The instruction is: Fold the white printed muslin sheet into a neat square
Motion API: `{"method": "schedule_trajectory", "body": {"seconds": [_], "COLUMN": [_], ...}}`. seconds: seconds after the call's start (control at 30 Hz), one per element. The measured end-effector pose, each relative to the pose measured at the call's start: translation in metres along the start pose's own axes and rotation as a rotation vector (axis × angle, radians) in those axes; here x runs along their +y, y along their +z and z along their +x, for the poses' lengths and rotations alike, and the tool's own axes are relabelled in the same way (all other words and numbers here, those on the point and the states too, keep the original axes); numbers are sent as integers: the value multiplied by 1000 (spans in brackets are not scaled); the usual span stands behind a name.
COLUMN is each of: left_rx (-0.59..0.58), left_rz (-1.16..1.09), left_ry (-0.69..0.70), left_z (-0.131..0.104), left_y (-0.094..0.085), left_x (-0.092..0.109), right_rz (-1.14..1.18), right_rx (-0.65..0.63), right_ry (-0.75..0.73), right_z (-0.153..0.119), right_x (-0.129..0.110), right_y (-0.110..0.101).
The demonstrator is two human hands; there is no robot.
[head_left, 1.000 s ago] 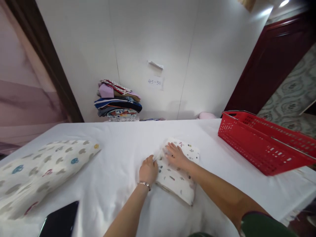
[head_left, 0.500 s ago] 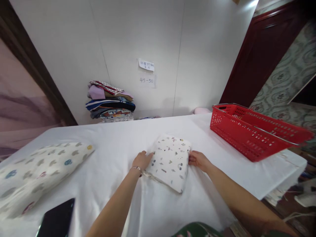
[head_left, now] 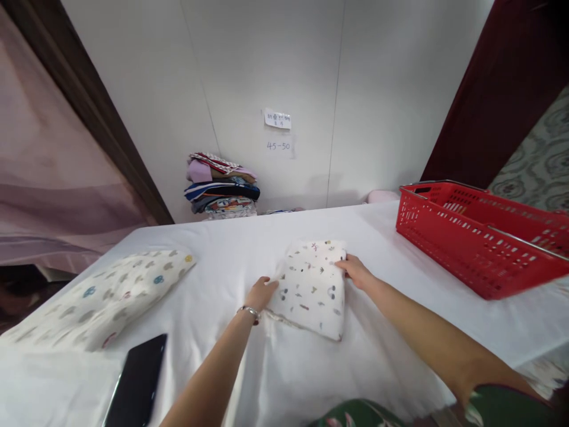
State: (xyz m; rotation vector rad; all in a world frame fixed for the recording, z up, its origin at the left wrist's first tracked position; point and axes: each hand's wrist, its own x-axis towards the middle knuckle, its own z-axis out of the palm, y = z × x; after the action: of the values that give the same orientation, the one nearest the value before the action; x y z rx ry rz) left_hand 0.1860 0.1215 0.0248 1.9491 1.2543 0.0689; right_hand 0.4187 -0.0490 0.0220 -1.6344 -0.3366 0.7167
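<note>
A folded white cloth (head_left: 311,287) with small grey, yellow and red prints lies on the white-covered table (head_left: 213,261), turned slightly askew. My left hand (head_left: 262,293), with a bracelet at the wrist, closes on the cloth's left edge, thumb on top. My right hand (head_left: 353,270) pinches its upper right edge, fingers partly hidden by the fabric. At the left lies a larger white cloth (head_left: 133,290) with grey mushroom-like shapes and coloured spots.
A red plastic basket (head_left: 480,243) stands on the right of the table. A black phone (head_left: 137,379) lies at the front left. Stacked folded clothes (head_left: 222,187) are by the back wall, with a pink item (head_left: 382,196) farther right.
The view has swung left, so most things appear farther right. My right hand has moved up along the cloth's right edge and now pinches it. The left hand keeps its place at the left edge.
</note>
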Motion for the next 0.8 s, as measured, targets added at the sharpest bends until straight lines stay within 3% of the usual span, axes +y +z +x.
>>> {"method": "schedule_trajectory", "body": {"seconds": [0.13, 0.27, 0.43, 0.6, 0.8], "left_rx": [-73, -95, -63, -117, -118], "left_rz": [-182, -178, -252, -459, -463], "left_ry": [-53, -37, -4, -62, -2], "left_z": [-16, -22, -26, -38, -57], "left_y": [18, 40, 45, 49, 65], "left_x": [7, 9, -1, -3, -5], "right_rz": [35, -27, -131, -201, -224], "right_rx": [29, 70, 20, -50, -15], "right_ry": [-18, 78, 101, 141, 55], "right_z": [34, 44, 4, -46, -60], "right_x": [-21, -12, 17, 29, 41], "right_y": [-1, -12, -31, -43, -55]}}
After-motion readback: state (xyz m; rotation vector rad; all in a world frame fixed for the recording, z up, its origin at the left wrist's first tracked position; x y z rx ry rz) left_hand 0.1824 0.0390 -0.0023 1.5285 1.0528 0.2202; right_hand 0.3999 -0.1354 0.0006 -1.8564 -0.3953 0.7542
